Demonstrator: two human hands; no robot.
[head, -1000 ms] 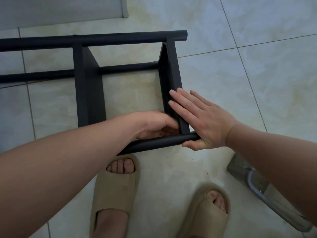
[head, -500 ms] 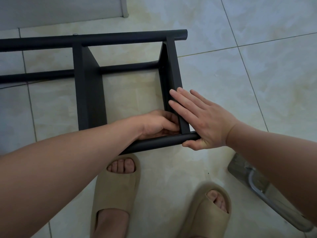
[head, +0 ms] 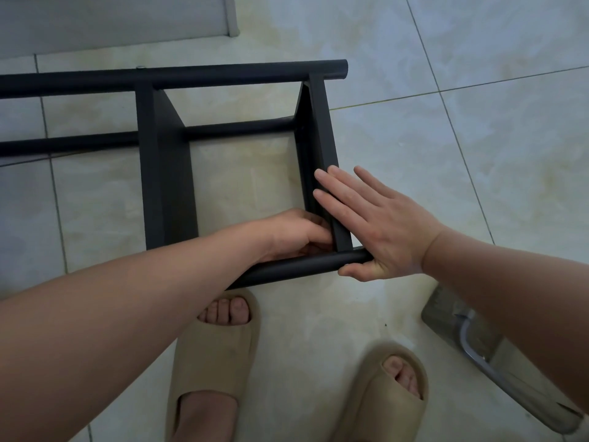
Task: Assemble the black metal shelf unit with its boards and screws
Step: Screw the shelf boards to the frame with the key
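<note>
- The black shelf frame (head: pixel 223 76) lies on its side on the tiled floor (head: pixel 478 154), straight in front of the person, with its long tubes running to the left out of view.
- Two black boards stand between the tubes; the end board (head: pixel 320 132) meets the near tube (head: pixel 302 267) at the corner closest to the person.
- The right hand (head: pixel 379 228) lies flat against the outer side of the end board, fingers (head: pixel 338 199) straight and together, the thumb under the end of the near tube.
- The left hand (head: pixel 293 232) reaches inside the frame to this same corner. Its fingers are curled, but I cannot tell if they hold something.
- Two feet in beige slippers (head: pixel 216 352) stand just beside the near tube.
- A clear packet (head: pixel 446 317) with a bent metal piece lies at the right, partly under the right forearm.
- A grey panel (head: pixel 111 17) lies beyond the frame.
</note>
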